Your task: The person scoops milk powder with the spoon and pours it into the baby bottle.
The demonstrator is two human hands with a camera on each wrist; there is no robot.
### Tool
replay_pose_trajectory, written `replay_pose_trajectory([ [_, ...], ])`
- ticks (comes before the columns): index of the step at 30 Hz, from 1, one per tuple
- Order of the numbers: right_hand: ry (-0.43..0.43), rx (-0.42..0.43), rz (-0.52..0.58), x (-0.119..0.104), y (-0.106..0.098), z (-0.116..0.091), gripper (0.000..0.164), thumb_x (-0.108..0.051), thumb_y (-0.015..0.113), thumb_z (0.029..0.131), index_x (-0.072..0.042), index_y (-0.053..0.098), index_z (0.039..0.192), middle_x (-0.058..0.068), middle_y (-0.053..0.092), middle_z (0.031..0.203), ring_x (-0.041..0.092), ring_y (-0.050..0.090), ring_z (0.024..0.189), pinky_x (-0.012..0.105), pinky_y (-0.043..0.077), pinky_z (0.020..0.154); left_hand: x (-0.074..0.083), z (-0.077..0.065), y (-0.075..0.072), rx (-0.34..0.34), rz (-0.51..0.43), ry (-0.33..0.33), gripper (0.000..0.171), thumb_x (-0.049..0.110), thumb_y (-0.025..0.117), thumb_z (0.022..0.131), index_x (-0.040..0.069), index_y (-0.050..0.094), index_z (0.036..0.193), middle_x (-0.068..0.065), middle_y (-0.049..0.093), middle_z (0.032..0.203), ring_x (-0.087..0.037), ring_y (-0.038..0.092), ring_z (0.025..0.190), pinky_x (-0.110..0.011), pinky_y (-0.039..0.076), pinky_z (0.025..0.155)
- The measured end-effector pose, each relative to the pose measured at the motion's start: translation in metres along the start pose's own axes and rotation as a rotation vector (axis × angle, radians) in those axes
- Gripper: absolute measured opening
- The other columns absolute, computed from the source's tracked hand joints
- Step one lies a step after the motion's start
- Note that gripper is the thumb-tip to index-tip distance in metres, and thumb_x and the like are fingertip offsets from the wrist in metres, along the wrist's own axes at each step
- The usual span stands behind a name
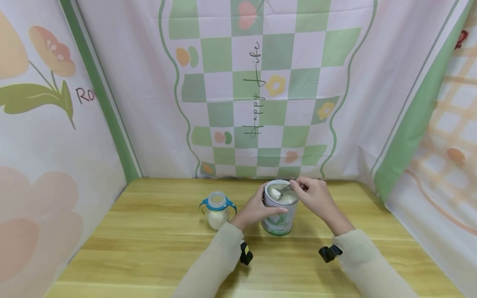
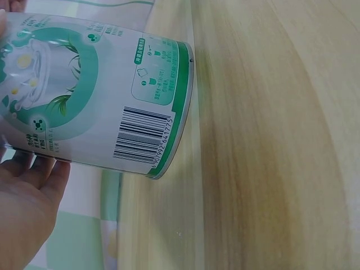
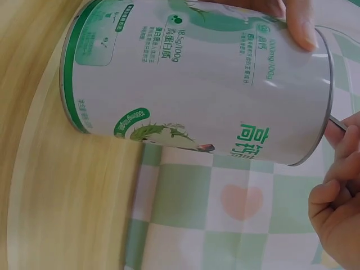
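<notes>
A white and green milk powder can (image 1: 278,219) stands on the table with its top uncovered. My left hand (image 1: 258,210) grips the can's side, thumb across the front and fingers round the far side. With my right hand (image 1: 316,196) I pinch the handle of a metal spoon (image 1: 276,193), whose bowl carries white powder at the can's mouth. In the right wrist view the can (image 3: 202,84) hides most of the spoon. To the left stands a baby bottle (image 1: 217,217) with blue handles, its top uncapped and whitish contents inside.
The wooden table (image 1: 149,240) ends at a hanging checkered cloth (image 1: 246,103) behind the can. Patterned curtains (image 1: 44,145) close off the left and right sides. Small black devices (image 1: 329,253) sit at both wrists.
</notes>
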State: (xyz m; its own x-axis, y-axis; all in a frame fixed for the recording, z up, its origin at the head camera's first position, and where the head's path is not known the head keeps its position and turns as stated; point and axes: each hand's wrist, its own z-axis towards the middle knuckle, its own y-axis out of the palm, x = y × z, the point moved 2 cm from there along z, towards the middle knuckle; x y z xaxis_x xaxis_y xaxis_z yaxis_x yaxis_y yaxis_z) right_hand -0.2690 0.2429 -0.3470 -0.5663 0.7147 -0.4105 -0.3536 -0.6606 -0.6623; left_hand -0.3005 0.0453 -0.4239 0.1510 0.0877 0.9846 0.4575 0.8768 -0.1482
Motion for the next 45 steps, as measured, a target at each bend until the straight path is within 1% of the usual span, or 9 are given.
replay_pose_trajectory([
  [4, -0.031, 0.034, -0.025, 0.001, 0.001, -0.002, 0.029, -0.012, 0.065, 0.099, -0.01, 0.063, 0.07, -0.01, 0.044, 0.055, 0.007, 0.035, 0.045, 0.026, 0.034, 0.044, 0.0, 0.0, 0.0, 0.001, 0.005, -0.002, 0.093, 0.05, 0.086, 0.076, 0.042, 0.031, 0.15, 0.016, 0.051, 0.134, -0.009, 0.054, 0.119, -0.045, 0.044, 0.101],
  [7, -0.04, 0.052, -0.037, 0.001, 0.001, -0.004, 0.03, -0.01, 0.066, 0.098, -0.013, 0.06, 0.068, -0.01, 0.041, 0.054, 0.007, 0.035, 0.045, 0.026, 0.034, 0.045, 0.0, 0.0, 0.0, 0.002, 0.01, -0.003, 0.092, 0.05, 0.086, 0.076, 0.042, 0.032, 0.15, 0.016, 0.051, 0.134, -0.009, 0.054, 0.12, -0.045, 0.043, 0.101],
  [9, -0.036, 0.059, -0.037, 0.001, 0.001, -0.005, 0.032, -0.01, 0.066, 0.098, -0.015, 0.057, 0.067, -0.01, 0.04, 0.054, 0.007, 0.034, 0.045, 0.026, 0.033, 0.045, -0.001, 0.0, 0.0, 0.007, 0.013, -0.005, 0.092, 0.05, 0.087, 0.075, 0.043, 0.032, 0.149, 0.016, 0.051, 0.135, -0.01, 0.053, 0.12, -0.046, 0.043, 0.102],
  [12, -0.011, 0.066, -0.023, 0.003, 0.001, -0.005, 0.031, -0.011, 0.066, 0.098, -0.013, 0.058, 0.068, -0.009, 0.04, 0.054, 0.008, 0.034, 0.045, 0.026, 0.033, 0.045, 0.0, 0.0, 0.0, 0.013, 0.019, -0.011, 0.092, 0.05, 0.087, 0.075, 0.043, 0.032, 0.149, 0.016, 0.051, 0.135, -0.01, 0.052, 0.121, -0.046, 0.042, 0.102],
  [18, 0.076, 0.062, 0.022, 0.011, 0.001, -0.008, 0.027, -0.018, 0.063, 0.101, -0.008, 0.067, 0.076, -0.005, 0.047, 0.057, 0.011, 0.038, 0.047, 0.026, 0.035, 0.047, -0.002, 0.0, 0.001, 0.018, 0.027, -0.008, 0.092, 0.05, 0.087, 0.075, 0.042, 0.033, 0.149, 0.016, 0.051, 0.135, -0.01, 0.052, 0.122, -0.046, 0.042, 0.103],
  [26, 0.271, 0.064, 0.132, 0.024, 0.0, -0.014, 0.038, -0.033, 0.058, 0.104, -0.007, 0.065, 0.077, 0.003, 0.046, 0.059, 0.014, 0.039, 0.049, 0.028, 0.035, 0.046, -0.005, 0.002, 0.001, 0.011, 0.016, 0.009, 0.092, 0.05, 0.087, 0.075, 0.041, 0.033, 0.149, 0.016, 0.051, 0.134, -0.01, 0.052, 0.121, -0.047, 0.041, 0.103],
  [33, 0.389, 0.059, 0.171, 0.034, -0.002, -0.022, 0.043, -0.04, 0.056, 0.103, -0.006, 0.062, 0.078, 0.005, 0.048, 0.06, 0.015, 0.039, 0.049, 0.031, 0.036, 0.045, -0.004, 0.001, 0.001, 0.01, 0.009, 0.019, 0.092, 0.048, 0.087, 0.076, 0.041, 0.033, 0.15, 0.016, 0.051, 0.136, -0.01, 0.052, 0.122, -0.047, 0.041, 0.104],
  [38, 0.42, 0.073, 0.176, 0.036, -0.004, -0.026, 0.044, -0.043, 0.056, 0.103, -0.006, 0.062, 0.079, 0.006, 0.052, 0.063, 0.015, 0.04, 0.049, 0.03, 0.036, 0.045, -0.003, -0.001, 0.001, 0.013, 0.008, 0.025, 0.092, 0.047, 0.087, 0.076, 0.04, 0.033, 0.15, 0.014, 0.05, 0.138, -0.012, 0.052, 0.124, -0.047, 0.041, 0.104],
  [45, 0.403, 0.088, 0.177, 0.037, -0.004, -0.027, 0.042, -0.039, 0.058, 0.102, -0.006, 0.062, 0.077, 0.004, 0.051, 0.061, 0.014, 0.04, 0.049, 0.029, 0.035, 0.044, -0.001, -0.001, 0.0, 0.023, 0.007, 0.018, 0.091, 0.045, 0.087, 0.077, 0.04, 0.034, 0.15, 0.015, 0.052, 0.136, -0.01, 0.053, 0.122, -0.045, 0.042, 0.103],
])
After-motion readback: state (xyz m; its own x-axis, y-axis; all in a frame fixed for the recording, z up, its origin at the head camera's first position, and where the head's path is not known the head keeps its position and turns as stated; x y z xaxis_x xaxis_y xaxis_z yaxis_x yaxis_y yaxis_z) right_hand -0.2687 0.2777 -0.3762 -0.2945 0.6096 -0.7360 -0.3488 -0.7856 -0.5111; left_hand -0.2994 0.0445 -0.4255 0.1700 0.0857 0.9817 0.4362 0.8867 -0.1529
